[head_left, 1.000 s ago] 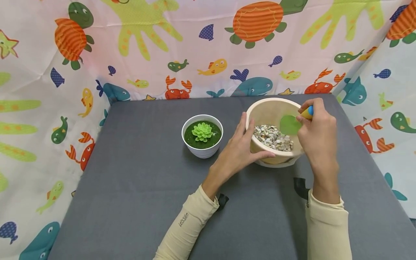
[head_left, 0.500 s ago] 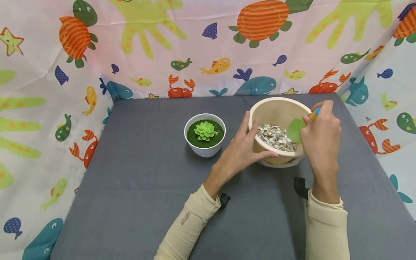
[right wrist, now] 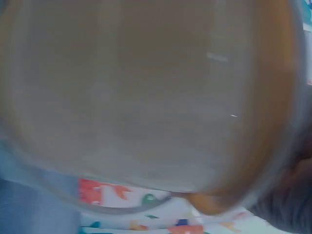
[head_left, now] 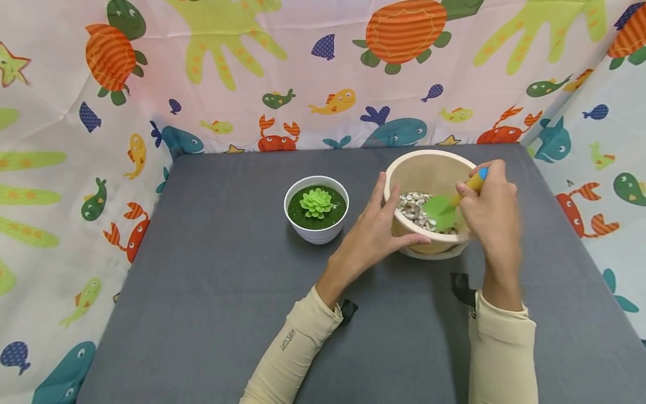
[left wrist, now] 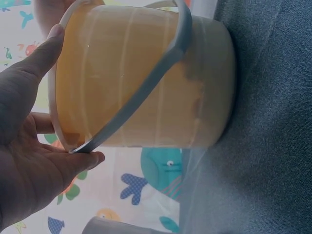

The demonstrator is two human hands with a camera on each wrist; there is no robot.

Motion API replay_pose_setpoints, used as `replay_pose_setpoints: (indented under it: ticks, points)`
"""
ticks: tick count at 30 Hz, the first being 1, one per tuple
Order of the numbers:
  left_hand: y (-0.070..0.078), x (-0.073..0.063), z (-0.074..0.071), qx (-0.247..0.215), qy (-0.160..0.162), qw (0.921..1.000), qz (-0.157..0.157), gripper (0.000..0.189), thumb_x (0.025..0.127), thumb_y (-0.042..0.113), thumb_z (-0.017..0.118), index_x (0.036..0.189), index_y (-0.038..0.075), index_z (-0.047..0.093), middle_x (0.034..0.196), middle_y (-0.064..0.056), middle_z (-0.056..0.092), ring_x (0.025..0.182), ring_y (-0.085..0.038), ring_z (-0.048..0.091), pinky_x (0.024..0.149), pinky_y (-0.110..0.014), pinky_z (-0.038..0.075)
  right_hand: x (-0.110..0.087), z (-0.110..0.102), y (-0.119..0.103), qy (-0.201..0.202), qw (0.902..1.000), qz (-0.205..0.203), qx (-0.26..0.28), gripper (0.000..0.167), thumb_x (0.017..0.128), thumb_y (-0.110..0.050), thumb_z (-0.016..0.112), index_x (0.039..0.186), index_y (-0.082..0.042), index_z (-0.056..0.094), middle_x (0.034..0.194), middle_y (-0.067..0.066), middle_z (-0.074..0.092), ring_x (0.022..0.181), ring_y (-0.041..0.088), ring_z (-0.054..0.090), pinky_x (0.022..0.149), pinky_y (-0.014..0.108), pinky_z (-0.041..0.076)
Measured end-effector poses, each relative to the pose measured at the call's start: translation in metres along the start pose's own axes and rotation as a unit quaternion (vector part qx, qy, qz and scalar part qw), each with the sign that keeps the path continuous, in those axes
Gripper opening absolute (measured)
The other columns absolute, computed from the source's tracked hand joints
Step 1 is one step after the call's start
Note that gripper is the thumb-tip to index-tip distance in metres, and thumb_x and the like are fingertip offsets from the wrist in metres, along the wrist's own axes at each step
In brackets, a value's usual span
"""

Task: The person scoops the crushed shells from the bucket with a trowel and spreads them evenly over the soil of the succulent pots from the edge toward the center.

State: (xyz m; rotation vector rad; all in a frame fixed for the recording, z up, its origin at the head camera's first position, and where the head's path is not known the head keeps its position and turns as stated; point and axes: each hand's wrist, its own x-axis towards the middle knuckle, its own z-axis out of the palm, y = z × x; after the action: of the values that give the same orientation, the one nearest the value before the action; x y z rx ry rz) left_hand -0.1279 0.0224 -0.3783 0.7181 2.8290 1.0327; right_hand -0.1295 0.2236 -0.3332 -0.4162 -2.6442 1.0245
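A cream bucket (head_left: 429, 167) stands on the right half of the table with small pale shell-like gravel (head_left: 410, 205) in its bottom. My left hand (head_left: 367, 229) holds its left rim, fingers spread at the far side and thumb on the near edge. The left wrist view shows the bucket's outer wall (left wrist: 122, 58) and its lowered carrying handle (left wrist: 146, 90). Over the right rim, my right hand (head_left: 492, 210) grips the yellow, blue-ended handle of a toy shovel (head_left: 437, 210). Its green blade lies over the gravel. Bucket wall (right wrist: 146, 87) fills most of the blurred right wrist view.
A white pot (head_left: 317, 234) holding a green artificial succulent (head_left: 316, 203) stands left of the bucket, near my left forearm. Grey cloth (head_left: 227, 235) covers the table. A curtain printed with sea animals (head_left: 222, 106) hangs behind and along both sides.
The shovel's blade first shifted right toward the bucket's wall, then came left and down over the gravel, its handle showing more. My left hand has stayed on the rim.
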Motion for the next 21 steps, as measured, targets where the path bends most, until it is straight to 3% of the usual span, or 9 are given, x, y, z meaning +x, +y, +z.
replay_pose_setpoints:
  ticks: [8,11,15,19,21]
  points:
    - [0.000,0.000,-0.001,-0.002,-0.001,1.0000,0.000,0.115,0.083,0.062,0.081,0.168,0.013,0.021,0.178,-0.013,-0.002,0.156,-0.035,0.038,0.117,-0.046,0.048,0.008,0.007,0.001,-0.011,0.9991,0.031,0.027,0.042,0.103,-0.015,0.059,0.135,0.008,0.044,0.118,0.030,0.063,0.111,0.040,0.067,0.095,0.054,0.059]
    - [0.001,-0.001,-0.001,0.007,0.000,1.0000,-0.002,0.114,0.083,0.062,0.081,0.168,0.013,0.022,0.178,-0.013,-0.001,0.155,-0.035,0.041,0.115,-0.046,0.050,0.012,0.007,0.003,-0.015,0.9988,0.042,0.018,0.042,0.103,-0.018,0.061,0.133,0.006,0.045,0.113,0.026,0.063,0.105,0.036,0.067,0.080,0.033,0.061]
    - [0.001,0.000,-0.001,0.010,0.003,0.9999,0.002,0.113,0.083,0.061,0.081,0.167,0.012,0.023,0.178,-0.014,0.000,0.155,-0.036,0.039,0.115,-0.047,0.049,0.016,0.006,0.005,-0.021,0.9982,0.049,0.027,0.040,0.102,-0.019,0.064,0.130,0.005,0.046,0.109,0.023,0.064,0.099,0.031,0.067,0.059,0.008,0.046]
    - [0.001,0.001,-0.001,0.009,0.002,0.9999,0.004,0.113,0.084,0.060,0.081,0.167,0.012,0.024,0.178,-0.015,0.000,0.155,-0.037,0.039,0.116,-0.048,0.048,0.018,0.006,0.006,-0.034,0.9956,0.060,0.063,0.039,0.103,-0.017,0.064,0.128,0.006,0.045,0.114,0.024,0.063,0.101,0.028,0.067,0.056,0.007,0.051]
    - [0.001,0.001,0.000,0.007,0.002,1.0000,0.006,0.113,0.084,0.060,0.081,0.167,0.012,0.023,0.178,-0.015,0.000,0.155,-0.037,0.039,0.116,-0.048,0.048,0.018,0.005,0.006,-0.040,0.9928,0.063,0.093,0.036,0.103,-0.016,0.064,0.125,0.005,0.044,0.116,0.024,0.062,0.094,0.019,0.069,0.058,0.011,0.055]
